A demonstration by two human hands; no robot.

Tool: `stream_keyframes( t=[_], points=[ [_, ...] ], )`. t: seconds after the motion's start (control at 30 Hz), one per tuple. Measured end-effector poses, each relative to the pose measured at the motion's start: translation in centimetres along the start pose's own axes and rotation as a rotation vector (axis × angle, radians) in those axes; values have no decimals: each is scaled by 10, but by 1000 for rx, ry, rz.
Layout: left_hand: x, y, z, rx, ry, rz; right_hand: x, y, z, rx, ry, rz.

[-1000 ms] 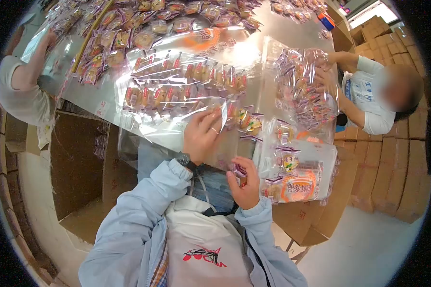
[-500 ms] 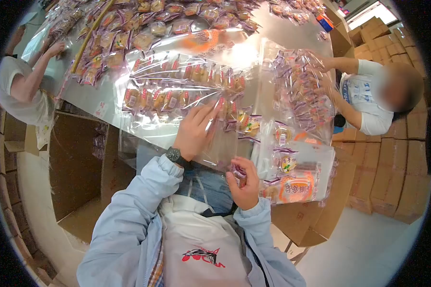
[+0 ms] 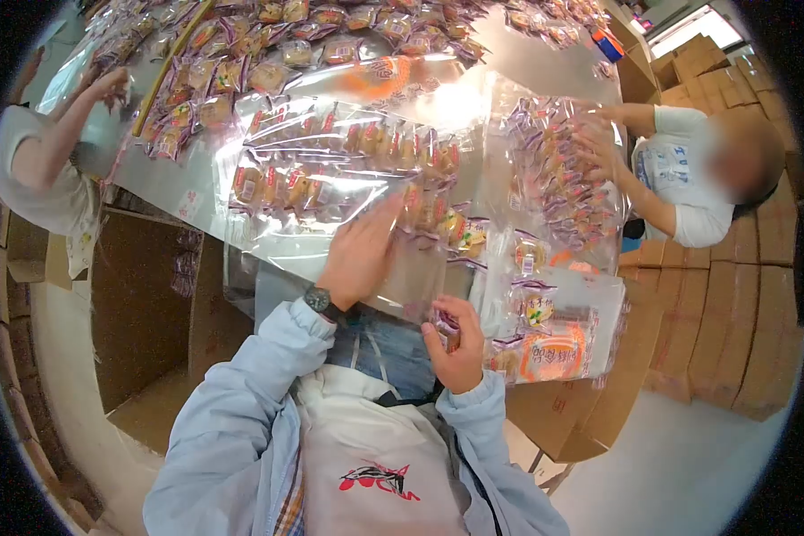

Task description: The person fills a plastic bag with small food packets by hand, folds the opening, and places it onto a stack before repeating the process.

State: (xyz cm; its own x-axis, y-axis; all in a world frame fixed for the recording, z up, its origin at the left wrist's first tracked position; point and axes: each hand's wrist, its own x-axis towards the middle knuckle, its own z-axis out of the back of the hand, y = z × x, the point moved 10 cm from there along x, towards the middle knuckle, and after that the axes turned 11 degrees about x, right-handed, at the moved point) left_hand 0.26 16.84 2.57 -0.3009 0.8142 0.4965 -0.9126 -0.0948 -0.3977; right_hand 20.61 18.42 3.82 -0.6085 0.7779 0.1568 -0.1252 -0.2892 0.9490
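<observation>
A large clear plastic bag (image 3: 277,232) lies before me, with two rows of wrapped pastries (image 3: 304,186) inside. My left hand (image 3: 364,255) reaches in beneath the film, fingers stretched out against the pastries at the near row's right end. Glare and film blur its fingertips. At the bag's near right corner, my right hand (image 3: 457,347) is closed, thumb and fingers around a small wrapped pastry (image 3: 446,327). Just right of the bag lie a loose yellow-labelled pastry packet (image 3: 466,234) and another packet (image 3: 529,255).
A heap of wrapped pastries (image 3: 232,71) covers the table's far side. At right, a co-worker's hands (image 3: 603,152) touch another filled bag (image 3: 558,192). Printed bags (image 3: 554,353) lie at the near right edge. Open cartons (image 3: 143,313) flank me. Another person's arm (image 3: 71,116) is at left.
My left hand has shifted slightly down and right, its fingers further under the film. My right hand stays on its pastry. The co-worker's hand at right has moved over the filled bag.
</observation>
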Motion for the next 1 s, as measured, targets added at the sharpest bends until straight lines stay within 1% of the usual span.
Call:
stream_keyframes(
  t=[0.07, 0.13, 0.2, 0.23, 0.27, 0.33, 0.43, 0.53, 0.57, 0.67, 0.7, 0.8, 0.83, 0.93, 0.97, 1.0],
  points=[
    [-6, 10, 7, -1, 14, 6, -3, -5, 1, 45, -1, -63],
    [-20, 19, 12, 110, -6, 134, -2, -7, -3, 53, 6, -76],
    [-25, 19, 26, 296, -111, 135, -3, -9, -6, 15, 14, -49],
    [-28, 24, 17, 378, -25, 193, -4, -10, -8, 8, 23, -41],
    [-26, 13, 21, 393, -117, 79, -3, -10, -10, -1, 31, -31],
    [-24, 7, 16, 350, -101, 43, -2, -9, -12, 0, 39, -36],
    [-17, 0, 5, 325, 32, -72, -1, -6, -13, 16, 43, -67],
    [-2, 11, 8, 326, 183, 46, 0, -4, -13, 15, 47, -55],
    [0, 12, 10, 333, 211, 57, 0, -4, -13, 16, 42, -52],
    [-1, 9, 11, 341, 130, -70, -4, -10, -11, 33, 40, -96],
    [-5, 11, 12, 300, 118, -107, -4, -12, -12, 44, 46, -114],
    [4, 10, 24, 174, -2, -199, -2, -7, -14, 0, 59, -87],
    [5, 9, 28, 109, -11, -194, -3, -8, -14, 3, 58, -87],
    [9, 3, 18, 181, 117, -199, -3, -11, -13, 5, 52, -86],
    [14, -3, 25, 161, 151, -193, -3, -11, -12, 1, 53, -85],
    [19, -7, 31, 202, 140, -196, -3, -11, -12, -2, 54, -85]
  ],
)
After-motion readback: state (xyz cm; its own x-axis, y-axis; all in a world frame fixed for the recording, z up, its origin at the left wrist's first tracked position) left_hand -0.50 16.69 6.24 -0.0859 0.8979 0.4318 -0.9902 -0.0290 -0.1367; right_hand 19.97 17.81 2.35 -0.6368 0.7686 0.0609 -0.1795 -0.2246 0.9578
